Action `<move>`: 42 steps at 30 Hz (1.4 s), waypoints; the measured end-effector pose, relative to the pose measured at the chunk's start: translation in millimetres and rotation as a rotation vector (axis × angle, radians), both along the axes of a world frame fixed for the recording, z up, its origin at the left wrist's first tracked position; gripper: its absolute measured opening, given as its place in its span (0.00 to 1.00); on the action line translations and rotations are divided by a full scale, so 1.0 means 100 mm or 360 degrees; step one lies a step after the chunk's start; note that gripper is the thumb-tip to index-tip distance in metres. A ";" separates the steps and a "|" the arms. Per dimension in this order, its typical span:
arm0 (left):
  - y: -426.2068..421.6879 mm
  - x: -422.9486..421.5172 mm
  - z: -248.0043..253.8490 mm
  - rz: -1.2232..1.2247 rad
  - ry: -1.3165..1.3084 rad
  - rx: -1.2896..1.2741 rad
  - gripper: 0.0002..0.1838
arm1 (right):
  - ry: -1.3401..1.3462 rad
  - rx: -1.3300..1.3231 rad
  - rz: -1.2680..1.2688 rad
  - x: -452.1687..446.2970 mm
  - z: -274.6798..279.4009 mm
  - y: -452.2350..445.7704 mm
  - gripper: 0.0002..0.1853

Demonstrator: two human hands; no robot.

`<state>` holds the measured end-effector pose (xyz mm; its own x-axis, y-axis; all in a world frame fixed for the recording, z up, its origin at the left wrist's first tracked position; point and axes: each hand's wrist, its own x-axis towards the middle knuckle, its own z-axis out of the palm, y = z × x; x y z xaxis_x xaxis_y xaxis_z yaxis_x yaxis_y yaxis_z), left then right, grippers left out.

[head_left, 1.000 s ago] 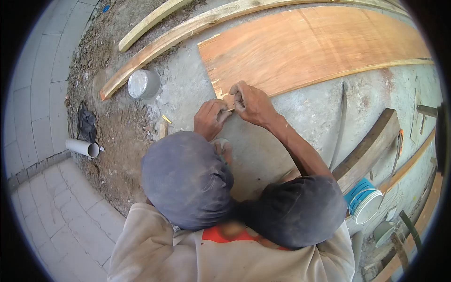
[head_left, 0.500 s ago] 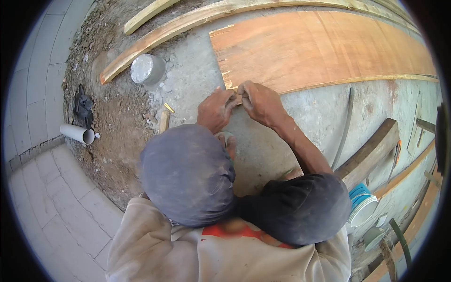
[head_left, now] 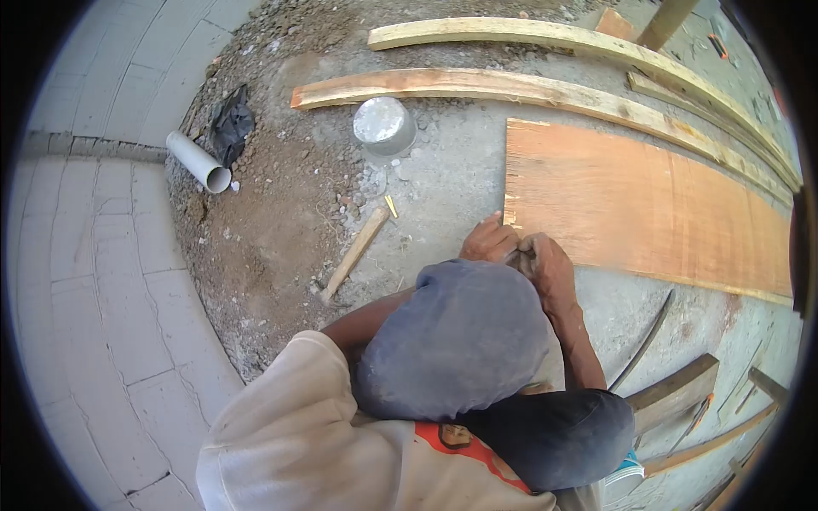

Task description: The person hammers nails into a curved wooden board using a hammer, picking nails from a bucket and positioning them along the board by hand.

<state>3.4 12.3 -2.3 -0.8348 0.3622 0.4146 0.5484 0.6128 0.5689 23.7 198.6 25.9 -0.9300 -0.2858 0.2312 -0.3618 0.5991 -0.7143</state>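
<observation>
The plywood sheet (head_left: 648, 200) lies flat on the concrete, its left edge frayed into pale splinters. At its near left corner my left hand (head_left: 490, 239) is closed, fingers bent against the edge. My right hand (head_left: 550, 266) touches it from the right, thumb and fingers pinched together over the same corner. Whatever sits between the fingertips is too small and too covered to make out. My bent knee (head_left: 460, 341) in dark cloth partly covers the wrists. Left of the hands, a wooden handle (head_left: 358, 253) lies on the ground, with small yellow pieces (head_left: 390, 206) beside its upper end.
Long timber beams (head_left: 511, 89) run behind the sheet. An upturned grey bucket-shaped block (head_left: 383, 125) stands near their left end. A white pipe (head_left: 198, 162) and black plastic (head_left: 232, 123) lie on the soil at left. At right are a dark plank (head_left: 673, 392) and a curved strip (head_left: 645, 341).
The camera view has swung left, so the sheet and hands appear further right and lower. More of the wooden handle shows. Both hands stay together at the sheet's corner.
</observation>
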 end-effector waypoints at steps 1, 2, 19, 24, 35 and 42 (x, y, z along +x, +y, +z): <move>-0.02 0.02 0.03 -0.0046 -0.0043 0.0050 0.09 | -0.0107 -0.0016 -0.0031 0.02 0.02 0.01 0.13; -0.02 0.03 0.03 -0.0095 -0.0081 0.0114 0.08 | -0.0213 -0.0017 -0.0067 0.02 0.06 0.02 0.14; 0.15 0.10 -0.99 0.0072 -0.0263 0.0148 0.08 | -0.0030 0.0651 0.1894 -1.31 -0.10 -2.24 0.31; -0.07 0.01 -0.80 -0.0123 -0.0041 0.0137 0.06 | 0.0390 0.0199 0.1585 -1.07 -0.62 -2.61 0.21; 0.01 0.03 -0.25 0.0030 -0.0192 0.0343 0.07 | -0.0049 0.0558 0.1338 -0.36 -0.50 -2.97 0.15; 0.02 -0.15 -0.55 -0.0181 0.0169 0.0409 0.06 | -0.0595 0.0683 0.1268 -1.24 0.34 -1.95 0.25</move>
